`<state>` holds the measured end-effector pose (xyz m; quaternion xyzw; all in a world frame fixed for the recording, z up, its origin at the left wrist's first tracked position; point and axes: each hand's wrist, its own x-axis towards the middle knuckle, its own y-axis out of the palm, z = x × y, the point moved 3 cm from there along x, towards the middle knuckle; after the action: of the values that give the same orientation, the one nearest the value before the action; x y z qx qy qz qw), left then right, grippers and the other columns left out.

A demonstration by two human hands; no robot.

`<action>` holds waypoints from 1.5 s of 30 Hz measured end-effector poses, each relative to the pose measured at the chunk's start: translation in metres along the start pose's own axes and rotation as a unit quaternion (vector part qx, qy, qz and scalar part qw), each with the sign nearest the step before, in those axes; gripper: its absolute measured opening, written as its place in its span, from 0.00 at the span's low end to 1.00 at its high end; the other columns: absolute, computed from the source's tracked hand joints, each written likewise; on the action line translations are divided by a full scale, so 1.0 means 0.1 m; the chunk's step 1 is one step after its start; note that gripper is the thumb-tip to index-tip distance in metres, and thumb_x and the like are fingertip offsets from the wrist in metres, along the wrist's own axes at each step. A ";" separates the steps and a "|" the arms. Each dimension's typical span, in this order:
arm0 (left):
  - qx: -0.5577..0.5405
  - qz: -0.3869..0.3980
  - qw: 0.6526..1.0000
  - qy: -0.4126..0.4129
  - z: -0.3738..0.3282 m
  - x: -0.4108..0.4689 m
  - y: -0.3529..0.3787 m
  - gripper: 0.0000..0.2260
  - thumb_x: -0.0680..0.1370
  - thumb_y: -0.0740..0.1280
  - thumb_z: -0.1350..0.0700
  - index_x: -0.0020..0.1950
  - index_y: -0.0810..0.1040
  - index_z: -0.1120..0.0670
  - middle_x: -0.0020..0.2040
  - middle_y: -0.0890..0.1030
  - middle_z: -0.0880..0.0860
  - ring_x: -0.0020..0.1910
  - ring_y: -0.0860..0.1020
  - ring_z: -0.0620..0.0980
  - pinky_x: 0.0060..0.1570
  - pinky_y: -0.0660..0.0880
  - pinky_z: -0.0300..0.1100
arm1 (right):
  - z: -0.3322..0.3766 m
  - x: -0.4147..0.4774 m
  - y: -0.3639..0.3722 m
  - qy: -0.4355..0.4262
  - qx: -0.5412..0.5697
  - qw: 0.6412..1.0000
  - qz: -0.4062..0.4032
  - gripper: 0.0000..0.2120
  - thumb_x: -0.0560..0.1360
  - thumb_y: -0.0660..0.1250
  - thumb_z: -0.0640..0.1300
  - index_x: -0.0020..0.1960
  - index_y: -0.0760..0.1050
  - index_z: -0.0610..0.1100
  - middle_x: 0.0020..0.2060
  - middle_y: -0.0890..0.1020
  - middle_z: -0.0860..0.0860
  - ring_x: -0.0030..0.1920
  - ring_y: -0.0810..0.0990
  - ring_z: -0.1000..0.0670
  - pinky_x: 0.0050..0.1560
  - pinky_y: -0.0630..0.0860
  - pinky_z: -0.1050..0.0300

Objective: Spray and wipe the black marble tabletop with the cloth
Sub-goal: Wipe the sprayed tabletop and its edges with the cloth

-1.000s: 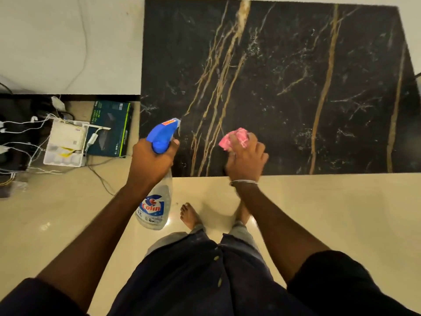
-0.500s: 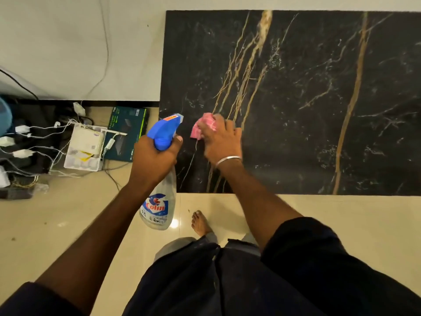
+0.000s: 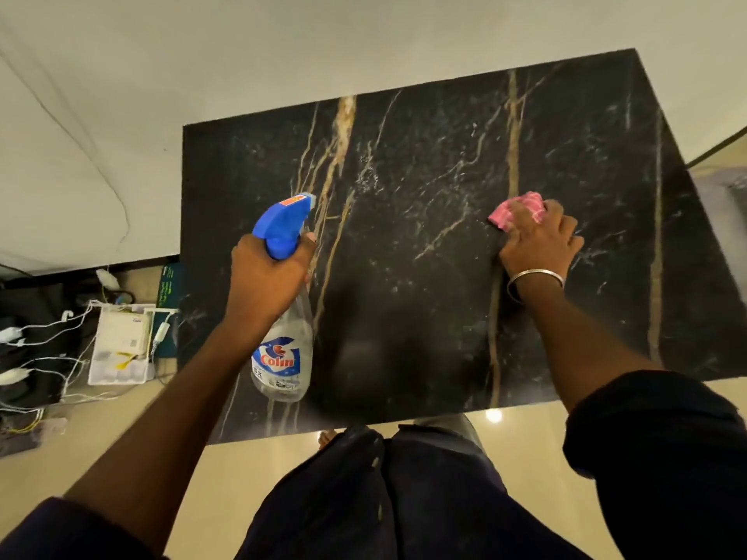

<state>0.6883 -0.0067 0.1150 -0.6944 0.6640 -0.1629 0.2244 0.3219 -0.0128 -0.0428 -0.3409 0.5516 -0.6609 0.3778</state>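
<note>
The black marble tabletop (image 3: 424, 155) lies in front of the person, its long side running left to right and its gold veins running from the near edge to the far one. It stands against a pale wall (image 3: 364, 42) on a glossy cream floor (image 3: 525, 458).

The left hand (image 3: 266, 276) grips a spray bottle (image 3: 283, 337) round its neck, fingers curled tight just below the blue trigger head. The bottle hangs over the left part of the tabletop. Its long axis runs near to far: the clear body with the "Colin" label is toward the person, and the nozzle points away toward the wall, leaning slightly to the right.

The right hand (image 3: 537, 244) is on the right half of the tabletop, pressing down on a pink cloth (image 3: 515, 210). The fingers are bent over the cloth, which is bunched up and sticks out past the fingertips to the left and far side. It lies on the marble just beside a gold vein. A metal bangle (image 3: 533, 274) sits on that wrist.

Dark trousers (image 3: 364, 499) fill the bottom of the view, and toes (image 3: 327, 438) show at the near edge of the table. On the floor to the left are a white box (image 3: 119, 345), a green box (image 3: 167, 284) and a tangle of white cables (image 3: 40, 329).
</note>
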 end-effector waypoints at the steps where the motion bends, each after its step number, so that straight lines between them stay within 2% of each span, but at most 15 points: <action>1: 0.003 0.000 1.000 0.005 -0.11 0.08 0.14 0.06 0.78 0.67 0.56 0.42 0.74 0.51 0.34 0.78 0.61 0.32 0.78 0.54 0.35 0.77 0.39 | -0.12 0.16 -0.03 0.009 0.004 1.000 -0.001 0.21 0.75 0.63 0.48 0.67 0.71 0.57 0.67 0.67 0.43 0.61 0.68 0.35 0.58 0.65 0.37; 5: 0.006 -0.017 1.000 0.005 -0.47 0.39 0.61 0.09 0.78 0.67 0.55 0.46 0.76 0.60 0.35 0.79 0.62 0.30 0.79 0.50 0.31 0.75 0.31 | -0.35 0.76 -0.03 0.018 0.008 1.000 0.003 0.20 0.76 0.62 0.47 0.68 0.70 0.56 0.69 0.66 0.42 0.62 0.67 0.35 0.59 0.65 0.36; 9: -0.019 -0.032 0.999 0.013 -0.68 0.64 0.96 0.09 0.78 0.67 0.56 0.48 0.75 0.62 0.35 0.78 0.61 0.30 0.78 0.48 0.34 0.77 0.37 | -0.05 1.06 0.01 0.021 0.013 0.999 0.030 0.20 0.78 0.60 0.49 0.70 0.68 0.56 0.71 0.64 0.43 0.65 0.66 0.35 0.62 0.64 0.34; 12: -0.031 -0.050 0.998 0.021 -0.79 0.76 1.12 0.06 0.78 0.67 0.57 0.46 0.74 0.58 0.33 0.77 0.55 0.30 0.78 0.46 0.34 0.78 0.38 | 0.45 0.93 0.08 -0.098 0.009 0.994 0.046 0.22 0.76 0.61 0.48 0.70 0.67 0.57 0.71 0.66 0.44 0.64 0.68 0.37 0.59 0.68 0.36; 15: -0.034 -0.063 0.997 0.031 -0.86 0.79 1.14 0.04 0.77 0.68 0.57 0.46 0.74 0.56 0.33 0.77 0.56 0.31 0.78 0.50 0.35 0.79 0.41 | 0.96 0.53 0.12 -0.202 0.014 0.977 0.062 0.24 0.74 0.64 0.48 0.69 0.68 0.57 0.68 0.68 0.44 0.60 0.70 0.39 0.55 0.69 0.40; 17: -0.032 -0.076 0.996 0.043 -0.87 0.77 1.10 0.05 0.77 0.68 0.57 0.44 0.74 0.50 0.33 0.76 0.56 0.32 0.78 0.52 0.36 0.79 0.45 | 1.17 0.19 0.15 -0.256 0.020 0.962 0.090 0.25 0.73 0.65 0.47 0.70 0.67 0.56 0.68 0.68 0.45 0.60 0.69 0.40 0.56 0.69 0.40; 18: -0.027 -0.083 0.995 0.047 -0.85 0.75 1.08 0.06 0.77 0.68 0.57 0.44 0.73 0.48 0.33 0.76 0.54 0.32 0.77 0.51 0.36 0.78 0.45 | 1.21 0.03 0.15 -0.284 0.020 0.953 0.102 0.26 0.73 0.66 0.47 0.70 0.66 0.55 0.69 0.68 0.45 0.60 0.69 0.40 0.57 0.69 0.39; 20: -0.022 -0.091 0.995 0.042 -0.80 0.68 1.02 0.04 0.78 0.67 0.56 0.45 0.74 0.50 0.33 0.76 0.52 0.33 0.78 0.51 0.38 0.78 0.46 | 1.21 -0.25 0.14 -0.332 0.025 0.936 0.113 0.28 0.72 0.68 0.48 0.70 0.65 0.57 0.69 0.67 0.46 0.60 0.69 0.41 0.58 0.69 0.38; 23: -0.035 -0.105 0.993 0.027 -0.72 0.55 0.92 0.05 0.78 0.67 0.55 0.44 0.74 0.49 0.36 0.78 0.59 0.35 0.79 0.60 0.41 0.79 0.52 | 1.05 -0.48 0.08 -0.375 0.013 0.919 0.121 0.25 0.75 0.66 0.51 0.70 0.65 0.60 0.69 0.67 0.47 0.59 0.69 0.42 0.55 0.68 0.41; 26: -0.070 -0.106 0.992 0.024 -0.63 0.39 0.79 0.02 0.78 0.67 0.56 0.46 0.75 0.49 0.39 0.79 0.62 0.39 0.79 0.63 0.43 0.80 0.57 | 0.82 -0.63 0.02 -0.401 -0.008 0.908 0.117 0.23 0.77 0.61 0.56 0.72 0.65 0.59 0.69 0.68 0.46 0.59 0.69 0.41 0.55 0.68 0.41; 30: -0.121 -0.111 0.986 0.020 -0.54 0.18 0.69 0.05 0.78 0.67 0.56 0.47 0.76 0.45 0.39 0.79 0.54 0.41 0.79 0.62 0.46 0.79 0.56 | 0.52 -0.77 -0.04 -0.390 -0.038 0.912 0.120 0.25 0.76 0.64 0.56 0.72 0.65 0.60 0.69 0.69 0.46 0.59 0.71 0.41 0.54 0.70 0.41; 32: -0.132 -0.108 0.985 0.029 -0.49 0.09 0.67 0.02 0.78 0.67 0.56 0.50 0.76 0.50 0.40 0.78 0.53 0.39 0.79 0.56 0.45 0.79 0.50 | 0.45 -0.85 -0.11 -0.357 -0.051 0.925 0.120 0.25 0.77 0.63 0.56 0.73 0.64 0.60 0.70 0.69 0.46 0.60 0.71 0.41 0.56 0.70 0.39; 35: -0.136 -0.117 0.983 0.037 -0.45 -0.04 0.68 0.05 0.78 0.68 0.55 0.50 0.76 0.56 0.37 0.77 0.52 0.36 0.76 0.47 0.42 0.76 0.40 | 0.40 -0.98 -0.16 -0.312 -0.068 0.939 0.128 0.26 0.78 0.59 0.58 0.75 0.62 0.59 0.72 0.67 0.46 0.62 0.70 0.41 0.57 0.70 0.39; 40: -0.146 -0.108 0.981 0.068 -0.46 -0.27 0.69 0.04 0.78 0.68 0.57 0.50 0.78 0.58 0.37 0.78 0.55 0.35 0.77 0.46 0.39 0.75 0.32 | 0.46 -0.99 -0.24 -0.300 -0.080 0.937 0.161 0.25 0.79 0.57 0.57 0.76 0.60 0.60 0.74 0.63 0.46 0.65 0.67 0.40 0.60 0.68 0.38; 45: -0.155 -0.113 0.979 0.071 -0.38 -0.33 0.66 0.03 0.78 0.68 0.59 0.49 0.76 0.58 0.39 0.79 0.62 0.37 0.78 0.54 0.40 0.76 0.32 | 0.52 -1.02 -0.30 -0.277 -0.090 0.934 0.204 0.28 0.79 0.59 0.51 0.77 0.54 0.61 0.76 0.56 0.46 0.69 0.61 0.39 0.66 0.64 0.37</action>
<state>0.6099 0.0218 0.1145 -0.7783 0.6123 -0.1310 0.0466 0.4125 0.0546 -0.0086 -0.4233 0.5400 -0.3958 0.6103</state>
